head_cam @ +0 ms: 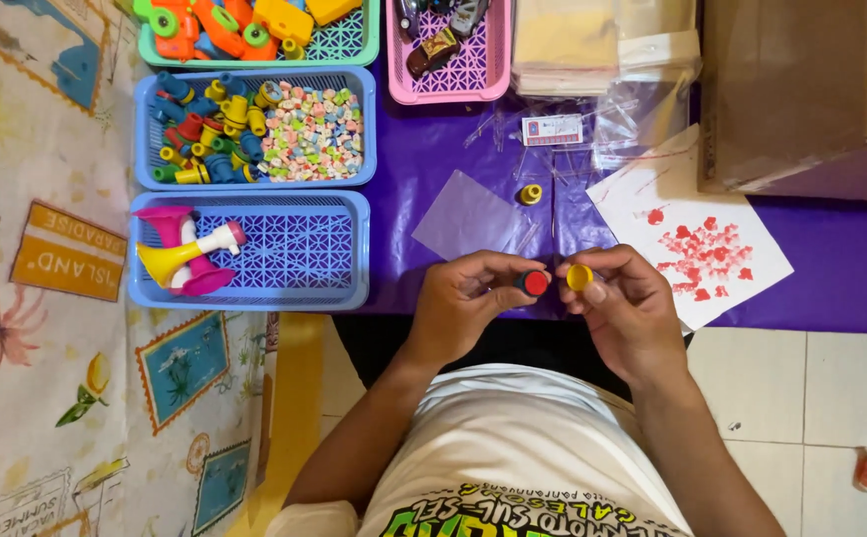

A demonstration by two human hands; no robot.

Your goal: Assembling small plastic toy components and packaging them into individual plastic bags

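My left hand (468, 303) grips a small stamp (533, 282) with a dark body and a red round face, held at the near edge of the purple table (851, 259). My right hand (627, 308) pinches a small yellow cap (579, 276) between thumb and fingers, just right of the stamp. The two pieces are a short gap apart. A white sheet of paper (692, 239) dotted with red stamp marks lies to the right of my hands. Another small yellow stamp (530, 194) stands on the table beyond my hands, beside a clear plastic bag (468, 214).
Three baskets sit at the left: a blue one (294, 254) with toy trumpets, a blue one (254, 129) with small stamps and pastel candies, a green one (254, 30) with toys. A pink basket (453, 50), stacked bags and a cardboard box (791, 89) stand at the back.
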